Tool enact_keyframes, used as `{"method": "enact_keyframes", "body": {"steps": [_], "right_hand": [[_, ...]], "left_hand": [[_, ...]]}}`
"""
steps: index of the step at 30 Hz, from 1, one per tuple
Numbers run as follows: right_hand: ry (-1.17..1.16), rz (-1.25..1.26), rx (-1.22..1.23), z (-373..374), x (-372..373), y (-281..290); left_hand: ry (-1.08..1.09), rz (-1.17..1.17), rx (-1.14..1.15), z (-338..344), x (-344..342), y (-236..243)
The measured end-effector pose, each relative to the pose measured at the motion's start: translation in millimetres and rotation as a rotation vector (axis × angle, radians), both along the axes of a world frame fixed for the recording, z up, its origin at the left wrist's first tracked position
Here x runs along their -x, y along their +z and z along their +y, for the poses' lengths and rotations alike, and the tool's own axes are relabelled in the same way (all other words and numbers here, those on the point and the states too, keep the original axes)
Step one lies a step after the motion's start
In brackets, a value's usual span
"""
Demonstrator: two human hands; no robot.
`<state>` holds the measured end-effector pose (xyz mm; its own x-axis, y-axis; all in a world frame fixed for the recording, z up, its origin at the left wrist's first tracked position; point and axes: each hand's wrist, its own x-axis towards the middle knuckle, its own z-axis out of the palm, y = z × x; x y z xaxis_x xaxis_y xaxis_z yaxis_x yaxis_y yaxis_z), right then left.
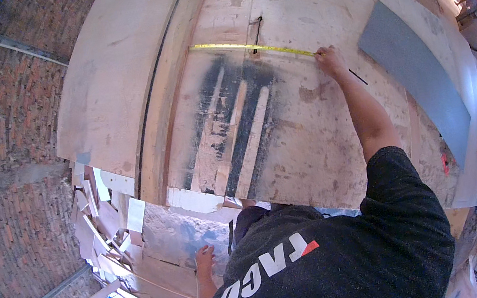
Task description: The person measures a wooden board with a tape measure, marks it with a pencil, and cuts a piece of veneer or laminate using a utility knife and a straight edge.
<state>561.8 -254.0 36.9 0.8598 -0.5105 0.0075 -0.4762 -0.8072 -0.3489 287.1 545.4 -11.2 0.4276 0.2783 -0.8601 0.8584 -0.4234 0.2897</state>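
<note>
One narrow yellow tape measure spans the upper middle of the frame, its left end at a long raised wooden strip, which perhaps steadies it. The right hand grips its other end, seemingly to keep it straight across the pale, stained wooden board. The left hand, slack-fingered and apparently empty, hangs lower left of centre, beyond the board's edge.

the tape measure is a thin bright yellow strip with dark markings, pulled out nearly straight across the table. left end's right by the long wooden rail, the strip slopes a bit toward the wearer, and the other end's pinched in the right hand, partly hidden there.
</note>
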Motion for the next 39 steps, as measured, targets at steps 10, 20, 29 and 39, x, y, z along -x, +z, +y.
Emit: {"method": "enact_keyframes", "body": {"steps": [10,20,29,39], "right_hand": [[-0.028,0.049,0.028,-2.5,3.1,1.6],[-0.068,-0.047,0.061,2.2,14.1,-5.8],[-0.046,-0.089,0.123,9.3,10.6,-16.4],[0.014,-0.074,0.164,21.6,12.1,-2.0]], "left_hand": [[-0.030,-0.046,0.004,-10.8,-42.7,11.2],[0.669,-0.410,0.380,-88.3,-113.5,43.7],[0.876,-0.504,0.182,-168.1,-187.6,35.0],[0.959,-0.493,0.439,-149.2,-195.1,0.7]]}}
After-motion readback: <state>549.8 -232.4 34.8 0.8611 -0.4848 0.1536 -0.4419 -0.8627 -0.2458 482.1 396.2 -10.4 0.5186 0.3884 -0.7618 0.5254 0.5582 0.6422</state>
